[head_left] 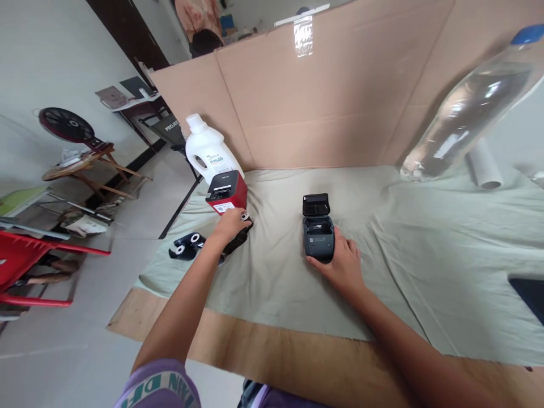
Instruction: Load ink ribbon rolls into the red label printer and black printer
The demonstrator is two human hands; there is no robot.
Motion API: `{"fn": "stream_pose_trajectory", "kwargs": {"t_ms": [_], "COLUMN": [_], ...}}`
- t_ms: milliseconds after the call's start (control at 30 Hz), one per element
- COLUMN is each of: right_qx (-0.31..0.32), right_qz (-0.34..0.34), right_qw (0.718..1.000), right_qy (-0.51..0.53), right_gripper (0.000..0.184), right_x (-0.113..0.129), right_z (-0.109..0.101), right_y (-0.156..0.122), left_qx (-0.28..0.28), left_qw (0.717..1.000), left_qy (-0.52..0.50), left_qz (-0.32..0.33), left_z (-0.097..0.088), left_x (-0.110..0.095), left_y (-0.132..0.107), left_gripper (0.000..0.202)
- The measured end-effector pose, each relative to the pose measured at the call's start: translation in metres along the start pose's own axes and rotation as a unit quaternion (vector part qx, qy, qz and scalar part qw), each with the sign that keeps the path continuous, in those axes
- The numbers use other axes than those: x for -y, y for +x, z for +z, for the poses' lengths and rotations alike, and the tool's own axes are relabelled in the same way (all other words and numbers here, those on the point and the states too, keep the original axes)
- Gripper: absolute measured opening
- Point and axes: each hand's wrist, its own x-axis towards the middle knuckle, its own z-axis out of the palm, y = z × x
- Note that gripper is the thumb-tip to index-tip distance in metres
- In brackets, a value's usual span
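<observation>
My right hand (343,262) wraps round the right side and front of a small dark portable printer (321,245). Its lid (316,204) stands raised at the back, and the paper bay shows. On the left, the fingers of my left hand (232,224) close on a small paper roll (245,216), whose white end shows by the fingertips. Black wrapping (236,242) lies just under that hand, partly hidden. Beside my left forearm lie more black-wrapped rolls (187,247) with white cores. A red and black receipt printer (227,191) stands just behind my left hand.
Behind the red printer stands a white jug (211,148). A cardboard wall (323,102) closes off the back. At the right are a large clear bottle (463,119), a white tube (485,164) and a dark flat object (529,294). Green cloth (280,294) covers the wooden table (272,343).
</observation>
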Motion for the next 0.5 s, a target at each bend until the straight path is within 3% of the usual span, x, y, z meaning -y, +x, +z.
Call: {"fn": "stream_pose_trajectory", "kwargs": {"t_ms": [67,133,233,367,500], "right_qx": [0.001,0.002,0.007,0.010,0.014], "right_qz": [0.001,0.002,0.003,0.004,0.004], "right_qw": [1.000,1.000,1.000,1.000,1.000], "right_qy": [0.002,0.005,0.010,0.005,-0.002], "right_gripper": [0.100,0.100,0.099,0.100,0.102], "right_x": [0.000,0.001,0.001,0.000,-0.001], "right_z": [0.000,-0.001,-0.002,-0.002,-0.001], "right_y": [0.000,0.000,0.000,0.000,0.000], "left_qx": [-0.009,-0.058,-0.123,-0.066,-0.043], "left_qw": [1.000,0.997,0.988,0.986,0.984], "left_qy": [-0.021,-0.049,-0.065,-0.042,-0.070], "left_qz": [-0.002,-0.005,-0.065,-0.147,-0.158], "left_z": [0.004,-0.001,-0.013,-0.009,0.009], "left_x": [0.004,0.014,0.037,0.062,0.065], "left_y": [-0.007,-0.021,-0.053,-0.095,-0.112], "left_gripper": [0.042,0.054,0.057,0.049,0.042]}}
